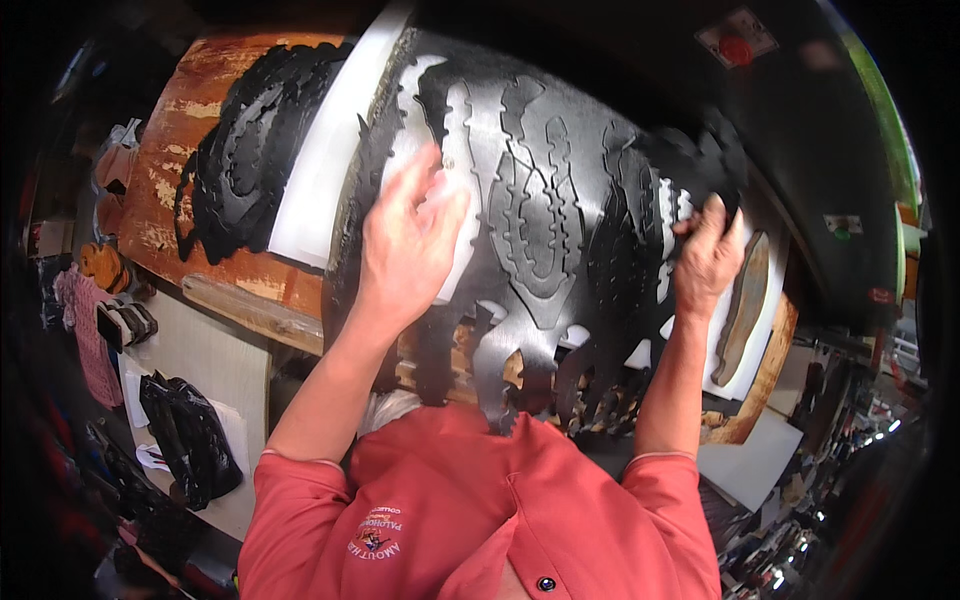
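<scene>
Nearest is the person's red shirt (480, 520), filling the low middle of the view. Both bare arms reach up from it over the near edge of the bench (250, 300).

A big black rubber sheet (540, 180) with sole shapes cut out of it lies across the middle of the bench. Its cut, jagged end hangs over the near edge, close to the shirt.

The left hand (410, 245) lies flat on the left part of the sheet. Its fingers are spread wide and it presses down; this grip is open and holds nothing closed inside it.

The right hand (708, 255) is at the right part of the sheet. Its grip is closed tight, pinching the black rubber between fingers and thumb.

A white board (320, 170) shows under the sheet, just left of the left hand. Beyond it, toward the far left corner of the brown, worn bench, sits a pile of black sole pieces (250, 150). At the right edge lies a brown sole-shaped piece (745, 300) on white.
</scene>
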Tool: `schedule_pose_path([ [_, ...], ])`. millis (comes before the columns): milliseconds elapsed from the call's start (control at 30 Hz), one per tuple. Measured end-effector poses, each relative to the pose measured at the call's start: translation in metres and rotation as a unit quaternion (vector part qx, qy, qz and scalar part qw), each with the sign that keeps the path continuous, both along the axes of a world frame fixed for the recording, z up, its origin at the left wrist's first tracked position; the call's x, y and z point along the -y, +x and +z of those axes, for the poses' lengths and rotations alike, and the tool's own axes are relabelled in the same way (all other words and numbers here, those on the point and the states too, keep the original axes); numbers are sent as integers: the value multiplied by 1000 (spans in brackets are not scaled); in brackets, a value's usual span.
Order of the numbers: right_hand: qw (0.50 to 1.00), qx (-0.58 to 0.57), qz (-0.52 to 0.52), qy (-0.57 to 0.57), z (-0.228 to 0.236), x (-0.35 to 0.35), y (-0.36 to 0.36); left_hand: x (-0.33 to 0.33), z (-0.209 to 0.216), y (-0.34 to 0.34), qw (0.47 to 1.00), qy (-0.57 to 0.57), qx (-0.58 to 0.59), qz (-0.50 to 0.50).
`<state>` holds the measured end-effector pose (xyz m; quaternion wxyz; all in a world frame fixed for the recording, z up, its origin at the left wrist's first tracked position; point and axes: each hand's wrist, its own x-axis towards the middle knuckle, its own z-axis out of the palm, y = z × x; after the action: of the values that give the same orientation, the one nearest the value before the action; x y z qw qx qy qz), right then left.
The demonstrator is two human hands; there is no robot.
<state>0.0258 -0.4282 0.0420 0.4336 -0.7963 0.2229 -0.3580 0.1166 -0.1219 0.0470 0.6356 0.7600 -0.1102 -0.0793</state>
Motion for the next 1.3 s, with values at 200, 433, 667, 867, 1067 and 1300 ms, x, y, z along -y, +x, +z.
schedule_pose_path([
  [200,930,-68,176,-317,-13,-44,-7,-20,7,-37,950,-98,-296,-33],
  [433,871,-135,330,-338,-27,-78,-26,-10,-5,-17,970,17,-205,-131],
  [667,881,-147,349,-285,-29,-84,-40,-1,-16,-17,959,-58,-246,-127],
  [867,877,-179,311,-319,-35,-98,-49,12,-34,-18,977,29,-175,-117],
  [1067,893,-179,312,-269,-36,-104,-51,39,-58,-33,949,-160,-265,-61],
  [1300,913,-133,315,-221,-42,-93,-47,31,-60,-40,986,-74,-148,-21],
])
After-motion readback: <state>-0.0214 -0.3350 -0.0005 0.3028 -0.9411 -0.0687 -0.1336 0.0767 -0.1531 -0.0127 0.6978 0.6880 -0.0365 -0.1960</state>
